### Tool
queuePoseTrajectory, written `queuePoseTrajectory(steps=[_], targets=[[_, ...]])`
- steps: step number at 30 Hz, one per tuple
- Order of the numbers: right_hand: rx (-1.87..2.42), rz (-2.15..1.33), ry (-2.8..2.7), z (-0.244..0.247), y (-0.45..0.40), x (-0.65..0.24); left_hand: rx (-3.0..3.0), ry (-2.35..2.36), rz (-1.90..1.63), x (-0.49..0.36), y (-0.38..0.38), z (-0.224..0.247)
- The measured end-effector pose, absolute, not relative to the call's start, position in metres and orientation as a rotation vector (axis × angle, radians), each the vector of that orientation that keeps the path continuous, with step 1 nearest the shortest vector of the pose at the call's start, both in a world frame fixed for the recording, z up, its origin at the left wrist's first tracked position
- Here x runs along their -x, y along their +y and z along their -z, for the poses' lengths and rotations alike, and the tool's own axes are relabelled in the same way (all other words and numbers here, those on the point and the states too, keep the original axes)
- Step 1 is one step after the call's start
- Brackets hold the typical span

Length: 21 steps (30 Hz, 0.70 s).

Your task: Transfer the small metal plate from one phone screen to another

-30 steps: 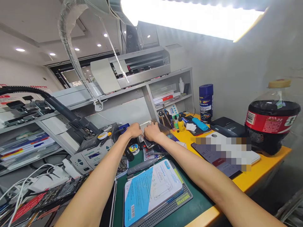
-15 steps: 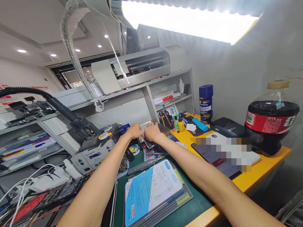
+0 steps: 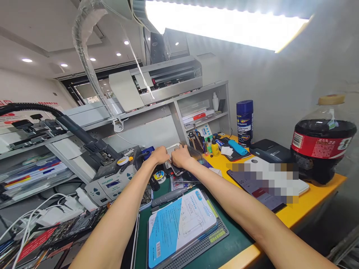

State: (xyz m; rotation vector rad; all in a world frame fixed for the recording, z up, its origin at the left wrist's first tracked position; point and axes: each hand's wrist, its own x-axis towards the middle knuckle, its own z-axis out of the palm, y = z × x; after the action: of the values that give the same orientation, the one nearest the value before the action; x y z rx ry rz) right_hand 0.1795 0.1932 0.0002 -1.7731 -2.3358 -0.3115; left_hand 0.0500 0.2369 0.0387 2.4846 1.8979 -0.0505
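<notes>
Both my arms reach forward to the back of the bench. My left hand (image 3: 159, 155) is closed, fingers curled, at the left side of a clear-sided tray of flat parts (image 3: 177, 166). My right hand (image 3: 181, 156) lies close beside it, also with curled fingers, over the same tray. What either hand grips, if anything, is too small and hidden to name. Nearer to me, a blue and white package (image 3: 181, 228) rests on a grey perforated pad (image 3: 221, 232). A grey pen-shaped tool (image 3: 171, 195) lies just behind the package.
Left stands a grey soldering station (image 3: 112, 186); beside it are white cables and opened phones (image 3: 81, 224). A solder spool (image 3: 159, 176) sits near my left wrist. Right are a phone (image 3: 252, 190), a blue spray can (image 3: 245, 123) and a cola bottle (image 3: 322, 145). A lamp (image 3: 224, 26) hangs above.
</notes>
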Motion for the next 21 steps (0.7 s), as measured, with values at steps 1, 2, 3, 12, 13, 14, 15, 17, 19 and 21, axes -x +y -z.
queuePoseTrajectory(steps=[1, 2, 3, 12, 13, 14, 15, 17, 19, 21], targets=[[1.772, 0.311, -2.334, 0.0, 0.194, -0.18, -2.485, 1.897, 0.05, -0.05, 0.237, -0.039], [1.772, 0.31, -2.333, 0.001, 0.194, -0.18, -2.484, 1.896, 0.049, -0.05, 0.237, -0.038], [1.772, 0.309, -2.333, 0.001, 0.194, -0.18, -2.484, 1.894, 0.047, -0.05, 0.236, -0.038], [1.764, 0.327, -2.334, 0.001, 0.194, -0.181, -2.52, 1.819, -0.101, -0.053, 0.221, -0.056], [1.764, 0.328, -2.333, 0.001, 0.194, -0.181, -2.533, 1.794, -0.143, -0.053, 0.218, -0.063], [1.766, 0.328, -2.333, 0.001, 0.194, -0.182, -2.544, 1.771, -0.187, -0.053, 0.214, -0.07], [1.768, 0.329, -2.332, 0.0, 0.194, -0.182, -2.557, 1.745, -0.236, -0.052, 0.209, -0.078], [1.77, 0.329, -2.329, 0.0, 0.194, -0.182, -2.586, 1.691, -0.339, -0.049, 0.197, -0.094], [1.77, 0.329, -2.325, 0.001, 0.195, -0.182, -2.617, 1.653, -0.453, -0.044, 0.181, -0.109], [1.77, 0.328, -2.321, 0.002, 0.195, -0.181, -2.642, 1.633, -0.531, -0.038, 0.165, -0.119]])
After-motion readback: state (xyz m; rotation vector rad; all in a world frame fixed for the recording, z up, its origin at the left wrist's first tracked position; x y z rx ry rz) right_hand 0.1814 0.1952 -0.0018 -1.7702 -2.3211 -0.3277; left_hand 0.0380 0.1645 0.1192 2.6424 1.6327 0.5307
